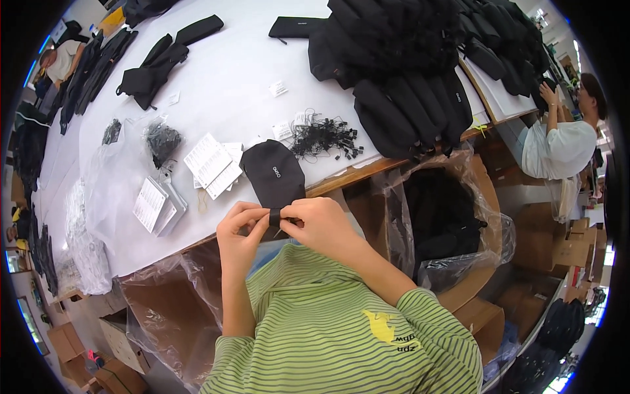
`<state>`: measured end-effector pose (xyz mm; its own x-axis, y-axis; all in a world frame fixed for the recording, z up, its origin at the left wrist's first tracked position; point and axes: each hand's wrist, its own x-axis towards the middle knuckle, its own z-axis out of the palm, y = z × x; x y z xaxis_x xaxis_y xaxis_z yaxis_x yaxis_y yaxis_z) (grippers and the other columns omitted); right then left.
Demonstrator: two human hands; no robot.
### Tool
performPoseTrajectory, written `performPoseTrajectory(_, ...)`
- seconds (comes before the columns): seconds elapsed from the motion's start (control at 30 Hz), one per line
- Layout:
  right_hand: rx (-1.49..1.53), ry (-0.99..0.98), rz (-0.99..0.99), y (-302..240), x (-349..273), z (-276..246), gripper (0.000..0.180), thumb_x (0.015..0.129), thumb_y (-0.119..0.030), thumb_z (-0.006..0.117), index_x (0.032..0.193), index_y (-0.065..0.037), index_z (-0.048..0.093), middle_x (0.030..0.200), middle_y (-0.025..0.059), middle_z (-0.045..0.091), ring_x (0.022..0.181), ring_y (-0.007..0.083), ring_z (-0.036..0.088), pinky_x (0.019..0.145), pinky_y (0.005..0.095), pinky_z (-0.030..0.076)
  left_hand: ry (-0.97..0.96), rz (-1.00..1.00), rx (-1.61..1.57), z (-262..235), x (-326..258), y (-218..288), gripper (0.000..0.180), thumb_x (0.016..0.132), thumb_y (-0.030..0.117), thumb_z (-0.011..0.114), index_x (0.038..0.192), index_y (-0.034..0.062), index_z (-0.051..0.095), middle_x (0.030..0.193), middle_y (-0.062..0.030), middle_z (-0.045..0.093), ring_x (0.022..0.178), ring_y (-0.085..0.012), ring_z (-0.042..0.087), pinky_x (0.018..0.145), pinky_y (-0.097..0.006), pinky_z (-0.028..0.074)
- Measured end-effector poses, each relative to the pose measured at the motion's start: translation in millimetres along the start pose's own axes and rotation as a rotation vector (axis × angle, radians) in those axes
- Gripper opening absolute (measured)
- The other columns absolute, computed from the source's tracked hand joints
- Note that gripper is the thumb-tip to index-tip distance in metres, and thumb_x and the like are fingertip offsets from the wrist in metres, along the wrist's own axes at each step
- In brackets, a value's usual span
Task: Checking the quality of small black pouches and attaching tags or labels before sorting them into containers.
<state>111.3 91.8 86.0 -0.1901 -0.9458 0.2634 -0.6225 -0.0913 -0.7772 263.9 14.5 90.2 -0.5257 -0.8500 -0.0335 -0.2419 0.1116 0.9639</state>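
A small black fabric pouch [270,167] with a rounded far end lies at the near edge of the white table, right in front of me. My left hand [240,227] pinches the left side of a short black strap [275,217] at the pouch's near end. From the other side, my right hand [323,224] grips the same strap between thumb and fingers. Just beyond the pouch is a tangled heap of black tag strings [325,136]. White printed tags [213,164] are stacked to its left.
More black pouches are piled [387,46] at the far right of the table [223,79]. Another tag stack [159,205] and a clear plastic bag [108,171] lie left. Below the edge stand plastic-lined cartons [485,180]. A co-worker [558,141] is at the right.
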Motion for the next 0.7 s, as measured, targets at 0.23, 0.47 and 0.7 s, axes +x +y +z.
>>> performPoseTrajectory(0.23,0.763,-0.013,0.395,-3.4,2.9,-14.4,0.013,0.084,-0.012,0.065,0.093,-0.006,0.059,0.072,-0.0016,0.057,0.062,0.0044,0.048,0.057,0.0203,0.038,0.175,0.03,-0.33,-3.8,0.2,-2.8,0.003,0.086,0.003,0.059,0.086,0.0002,0.057,0.092,-0.0047,0.057,0.061,-0.0049,0.044,0.055,-0.018,0.035)
performPoseTrajectory(0.47,1.112,-0.035,0.403,-1.1,0.1,-26.3,0.012,0.085,-0.006,0.063,0.094,-0.005,0.054,0.082,0.0022,0.064,0.073,0.0046,0.055,0.065,0.0183,0.041,0.001,-0.036,-0.891,3.9,-1.6,10.5,0.005,0.089,0.006,0.052,0.092,0.0023,0.051,0.083,-0.0075,0.058,0.059,-0.0059,0.044,0.056,-0.019,0.034)
performPoseTrajectory(0.7,1.155,-0.091,0.534,-0.6,-2.7,-18.6,0.012,0.085,-0.008,0.064,0.084,-0.006,0.052,0.087,0.0135,0.07,0.052,0.004,0.049,0.047,0.0169,0.038,0.095,-0.259,-0.667,9.9,-3.7,14.6,0.008,0.085,0.007,0.065,0.09,0.0006,0.066,0.065,0.0038,0.057,0.051,0.0015,0.032,0.045,-0.02,0.019)
